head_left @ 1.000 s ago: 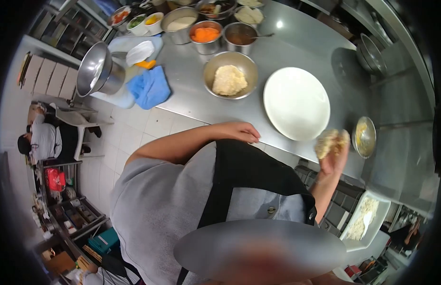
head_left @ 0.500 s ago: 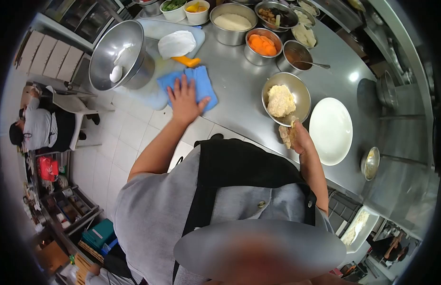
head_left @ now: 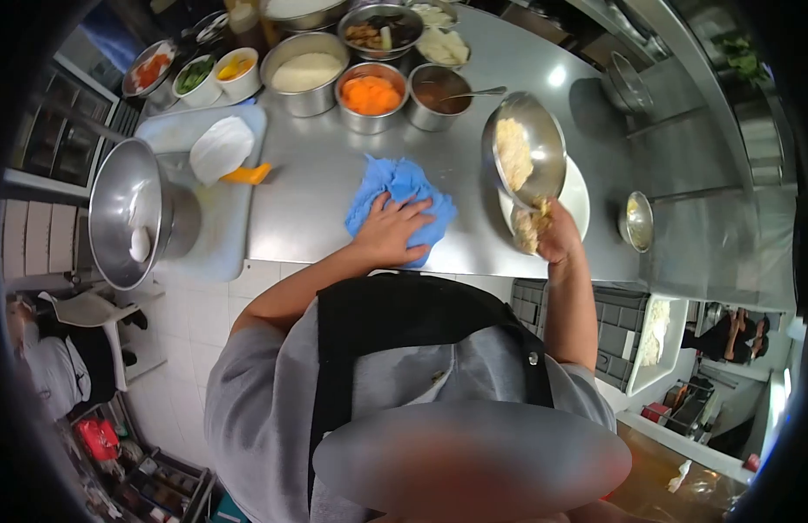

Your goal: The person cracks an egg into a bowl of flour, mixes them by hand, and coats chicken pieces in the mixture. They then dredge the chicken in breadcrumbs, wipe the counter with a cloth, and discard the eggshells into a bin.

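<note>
My left hand (head_left: 389, 230) lies flat with fingers spread on a crumpled blue cloth (head_left: 395, 179), which rests on the steel table. My right hand (head_left: 558, 232) grips the near rim of a metal bowl (head_left: 546, 157), its fingers caked with pale batter or dough. Inside the bowl, which is tilted, sits a pale, lumpy mass (head_left: 513, 155). Beneath the bowl is a white oval plate (head_left: 578, 196), partly covered by it.
Left stands a large steel bowl (head_left: 108, 209) with a white utensil, beside a cutting board (head_left: 225, 235) bearing an orange-handled scraper (head_left: 247, 174). Along the back are containers of carrots (head_left: 371, 94), pale crumbs (head_left: 306, 71) and brown sauce (head_left: 434, 91) with a spoon. A small bowl (head_left: 636, 222) stands right.
My left hand and the blue cloth have moved right, away from the cutting board. My right hand has shifted the bowl over the plate and tilted it. The view has turned too.
</note>
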A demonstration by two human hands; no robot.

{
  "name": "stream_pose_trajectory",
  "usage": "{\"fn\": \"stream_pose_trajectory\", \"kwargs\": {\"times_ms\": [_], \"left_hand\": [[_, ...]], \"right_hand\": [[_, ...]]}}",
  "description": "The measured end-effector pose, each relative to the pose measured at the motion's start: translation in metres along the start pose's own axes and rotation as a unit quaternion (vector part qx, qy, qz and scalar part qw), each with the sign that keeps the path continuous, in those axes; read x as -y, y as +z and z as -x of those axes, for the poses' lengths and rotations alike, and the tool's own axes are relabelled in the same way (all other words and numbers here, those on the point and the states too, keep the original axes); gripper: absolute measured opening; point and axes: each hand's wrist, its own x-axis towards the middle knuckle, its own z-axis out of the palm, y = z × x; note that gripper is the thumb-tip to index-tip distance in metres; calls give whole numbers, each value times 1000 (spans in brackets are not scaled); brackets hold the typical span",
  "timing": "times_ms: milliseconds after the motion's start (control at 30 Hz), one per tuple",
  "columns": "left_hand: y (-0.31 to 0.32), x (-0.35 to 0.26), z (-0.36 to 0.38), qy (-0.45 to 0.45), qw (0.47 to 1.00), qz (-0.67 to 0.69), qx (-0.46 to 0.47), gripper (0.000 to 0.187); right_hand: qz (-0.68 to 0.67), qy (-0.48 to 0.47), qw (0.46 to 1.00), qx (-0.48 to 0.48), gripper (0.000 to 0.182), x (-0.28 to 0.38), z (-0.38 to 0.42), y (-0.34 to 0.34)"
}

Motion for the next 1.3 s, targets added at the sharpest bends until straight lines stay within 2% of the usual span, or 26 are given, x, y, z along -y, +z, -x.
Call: {"fn": "stream_pose_trajectory", "kwargs": {"times_ms": [67,133,167,200,267,367,433,500,567,667,733,800,833,867,967,1033,1067,1100,1167,1233,1267,1300], "left_hand": [[0,-6,-2,9,1000,8,11,44],[-2,-5,-3,8,1000,2,27,40],[-1,-10,-1,-7,1000,13,-8,31],[1,-12,1,-21,999,20,-20,30],[8,-12,4,-52,997,29,-46,29],[12,-18,7,-124,986,37,-104,24],[23,7,17,-171,957,6,-234,23],[15,27,11,-206,918,-6,-340,25],[1,38,-2,-239,874,10,-424,29],[9,44,-46,-184,927,16,-328,38],[24,33,-80,-164,949,17,-270,42],[40,22,-110,-68,974,-1,-216,42],[44,7,-119,-64,980,4,-188,41],[46,-9,-122,-61,985,8,-162,40],[57,-20,-107,6,993,47,-107,35],[50,-23,-81,3,993,85,-76,29],[44,-24,-65,-1,993,103,-63,27],[38,-27,-47,-10,990,114,-87,24],[32,-7,-8,-38,984,115,-130,21],[15,14,28,-57,976,74,-197,20],[6,28,45,-95,966,56,-234,21],[-3,44,59,-124,955,43,-267,22]], "right_hand": [[-40,15,991,128,37,34,-15,-31],[13,-16,998,65,34,70,-24,-29],[22,-31,999,31,35,85,-34,-30],[24,-24,995,89,37,98,-60,-53],[-19,-8,991,135,31,121,-111,-84],[-87,-19,996,-14,30,145,-178,-90],[-69,-12,997,35,28,159,-245,-126],[-73,-23,997,30,26,163,-278,-130],[-91,-45,994,-33,24,169,-289,-120],[-88,-53,993,-64,22,168,-302,-109],[-81,-54,994,-41,22,169,-318,-109],[-80,-68,994,-21,23,172,-330,-109],[-81,-80,993,-12,25,171,-332,-109],[-82,-92,992,-1,26,170,-334,-106],[-98,-74,978,168,35,173,-342,-109],[-48,-60,993,89,47,169,-320,-90],[-34,-18,993,112,53,167,-322,-94],[-16,25,990,138,59,169,-329,-98],[-4,50,990,135,62,168,-319,-84],[-28,-11,989,144,62,169,-293,-55],[-47,-47,988,138,62,172,-278,-44],[-38,-54,980,190,61,175,-263,-37]]}}
